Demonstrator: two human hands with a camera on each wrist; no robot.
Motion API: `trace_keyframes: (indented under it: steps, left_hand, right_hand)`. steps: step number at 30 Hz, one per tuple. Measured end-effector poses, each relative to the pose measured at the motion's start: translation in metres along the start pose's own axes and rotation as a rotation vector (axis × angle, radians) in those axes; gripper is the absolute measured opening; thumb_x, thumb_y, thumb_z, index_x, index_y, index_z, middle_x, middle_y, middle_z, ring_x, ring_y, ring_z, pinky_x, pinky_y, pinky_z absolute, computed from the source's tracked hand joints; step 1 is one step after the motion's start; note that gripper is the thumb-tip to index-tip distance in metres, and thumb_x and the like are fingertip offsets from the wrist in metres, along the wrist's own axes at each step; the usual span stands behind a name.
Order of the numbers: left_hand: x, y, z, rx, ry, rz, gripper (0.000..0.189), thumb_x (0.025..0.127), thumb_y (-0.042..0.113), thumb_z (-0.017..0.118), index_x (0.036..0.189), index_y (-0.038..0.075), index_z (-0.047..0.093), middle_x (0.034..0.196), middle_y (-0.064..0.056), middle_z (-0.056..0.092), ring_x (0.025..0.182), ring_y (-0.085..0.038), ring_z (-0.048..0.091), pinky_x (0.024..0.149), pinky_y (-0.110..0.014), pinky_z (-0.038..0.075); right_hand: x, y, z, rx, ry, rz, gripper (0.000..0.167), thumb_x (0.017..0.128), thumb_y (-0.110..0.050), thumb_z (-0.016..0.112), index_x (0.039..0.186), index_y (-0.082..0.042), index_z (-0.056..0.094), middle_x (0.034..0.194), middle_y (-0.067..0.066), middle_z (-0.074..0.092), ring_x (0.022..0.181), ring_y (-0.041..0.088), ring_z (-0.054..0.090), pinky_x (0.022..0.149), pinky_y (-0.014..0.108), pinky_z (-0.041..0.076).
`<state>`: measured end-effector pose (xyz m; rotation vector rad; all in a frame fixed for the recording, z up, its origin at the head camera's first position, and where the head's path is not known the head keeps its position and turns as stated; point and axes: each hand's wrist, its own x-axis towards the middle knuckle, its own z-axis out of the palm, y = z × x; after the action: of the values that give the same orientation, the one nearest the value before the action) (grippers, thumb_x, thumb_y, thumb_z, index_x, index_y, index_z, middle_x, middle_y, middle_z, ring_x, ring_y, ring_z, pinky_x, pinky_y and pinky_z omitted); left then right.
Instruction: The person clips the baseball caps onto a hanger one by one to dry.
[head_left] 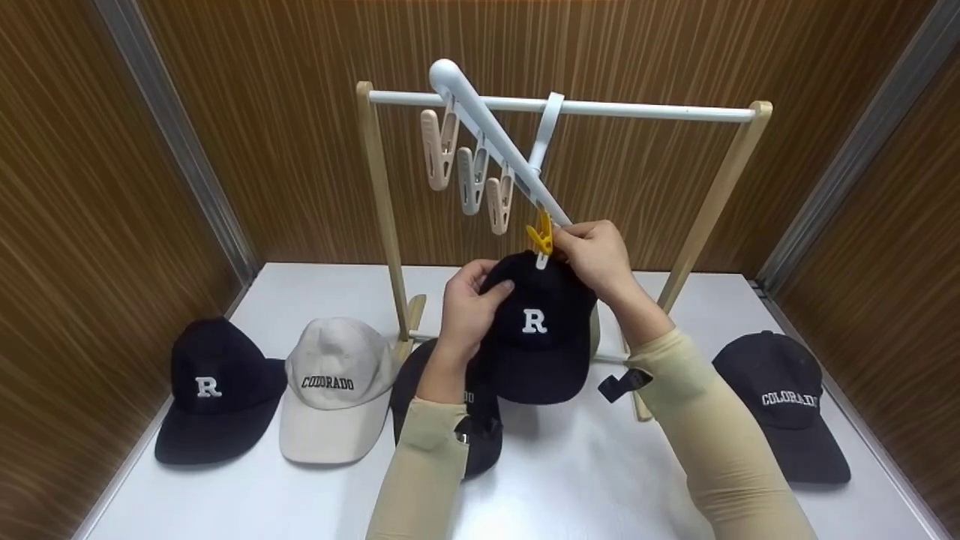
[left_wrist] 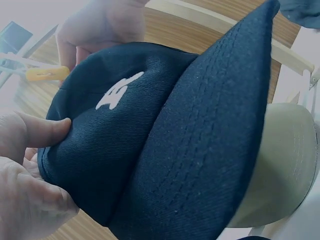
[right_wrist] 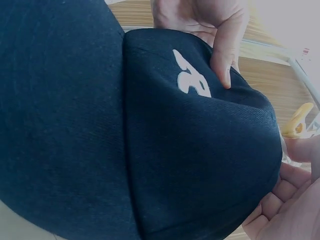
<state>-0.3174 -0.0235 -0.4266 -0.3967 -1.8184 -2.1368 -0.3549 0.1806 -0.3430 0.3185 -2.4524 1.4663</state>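
A navy cap with a white letter R [head_left: 534, 349] is held up below a white hanger bar [head_left: 499, 142]. My left hand [head_left: 469, 311] pinches the side of its crown, the thumb on the front and the fingers behind. At the top of the crown is a yellow clothespin [head_left: 541, 234], its pale tip lying against the cap. My right hand [head_left: 600, 259] grips beside that clothespin, thumb and forefinger at its right side; the other fingers are curled behind the crown in the right wrist view. How far the clothespin bites is hidden.
Pink and grey clothespins [head_left: 471, 180] hang from the bar, hooked on a wood-and-white rack [head_left: 660, 112]. On the white table [head_left: 570, 480] lie another navy R cap [head_left: 217, 420], a beige cap [head_left: 330, 431], a dark cap [head_left: 484, 442] under my left forearm, and a black cap [head_left: 795, 427].
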Motion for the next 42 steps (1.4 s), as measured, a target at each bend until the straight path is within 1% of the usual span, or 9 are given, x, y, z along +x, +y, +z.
trace_keyframes:
  steps: [5,10,16,18,25,31,33,38,42]
  left_hand:
    - [0.0,-0.001,0.001,0.004,-0.009,0.0,0.019,0.098,-0.007,0.078,0.116,-0.003,0.075,0.098,-0.012,0.077,0.09,-0.02,0.073,0.079,-0.029,0.059]
    - [0.001,-0.002,0.002,0.009,-0.018,-0.004,0.019,0.098,-0.007,0.077,0.116,-0.003,0.075,0.099,-0.012,0.077,0.092,-0.02,0.074,0.081,-0.029,0.059]
    - [0.001,-0.005,0.001,-0.006,-0.038,0.014,0.021,0.098,-0.007,0.077,0.118,-0.005,0.073,0.097,-0.011,0.077,0.087,-0.018,0.073,0.077,-0.028,0.059]
    - [0.001,-0.006,0.0,-0.007,-0.045,0.021,0.022,0.098,-0.006,0.077,0.12,-0.005,0.073,0.098,-0.012,0.077,0.087,-0.019,0.074,0.076,-0.028,0.059]
    - [0.001,-0.007,-0.003,0.032,-0.042,0.016,0.021,0.098,-0.004,0.079,0.119,-0.004,0.074,0.103,-0.011,0.077,0.095,-0.021,0.074,0.081,-0.029,0.059]
    - [0.002,-0.01,-0.005,0.069,-0.032,0.008,0.019,0.099,-0.003,0.079,0.118,-0.003,0.075,0.107,-0.012,0.078,0.1,-0.022,0.073,0.086,-0.03,0.058]
    - [0.003,-0.01,-0.005,0.085,-0.025,0.008,0.019,0.099,-0.001,0.079,0.118,-0.003,0.075,0.107,-0.012,0.078,0.1,-0.022,0.073,0.087,-0.031,0.058]
    - [0.004,-0.011,-0.006,0.115,-0.023,0.013,0.018,0.099,0.002,0.08,0.116,-0.002,0.075,0.108,-0.012,0.078,0.1,-0.023,0.073,0.088,-0.032,0.057]
    - [0.003,-0.012,-0.007,0.13,-0.024,0.018,0.018,0.1,0.004,0.08,0.116,-0.002,0.075,0.109,-0.012,0.078,0.102,-0.023,0.073,0.089,-0.033,0.057]
  right_hand:
    - [0.001,0.003,0.0,-0.018,-0.008,0.005,0.033,0.105,-0.025,0.067,0.095,0.001,0.085,0.08,0.004,0.071,0.075,0.021,0.061,0.064,0.026,0.046]
    - [-0.001,0.006,0.002,-0.013,-0.025,0.031,0.035,0.107,-0.028,0.064,0.099,0.001,0.082,0.084,0.004,0.07,0.08,0.022,0.059,0.066,0.027,0.045]
    - [-0.006,0.011,0.004,0.027,-0.028,0.019,0.039,0.111,-0.032,0.063,0.087,-0.004,0.074,0.07,-0.004,0.052,0.069,0.016,0.049,0.058,0.026,0.039]
    - [-0.007,0.012,0.005,0.047,-0.026,0.019,0.039,0.111,-0.033,0.064,0.086,-0.004,0.073,0.069,-0.005,0.05,0.068,0.015,0.048,0.057,0.026,0.038]
    - [-0.01,0.019,0.01,0.091,-0.006,0.035,0.041,0.113,-0.036,0.064,0.107,0.001,0.079,0.083,0.002,0.06,0.077,0.018,0.054,0.062,0.025,0.043]
    - [-0.014,0.027,0.012,0.091,-0.009,-0.023,0.046,0.113,-0.041,0.066,0.124,0.001,0.08,0.104,0.01,0.076,0.09,0.02,0.063,0.075,0.026,0.05]
    - [-0.016,0.029,0.012,0.083,-0.013,-0.048,0.045,0.113,-0.04,0.066,0.126,0.001,0.08,0.108,0.012,0.077,0.093,0.021,0.064,0.077,0.026,0.051]
    - [-0.02,0.035,0.013,0.065,-0.009,-0.1,0.038,0.111,-0.036,0.071,0.125,-0.001,0.081,0.106,0.012,0.078,0.092,0.021,0.066,0.077,0.025,0.052]
    - [-0.023,0.042,0.013,0.07,-0.005,-0.114,0.035,0.109,-0.032,0.076,0.126,-0.002,0.081,0.109,0.012,0.08,0.094,0.02,0.069,0.078,0.023,0.053]
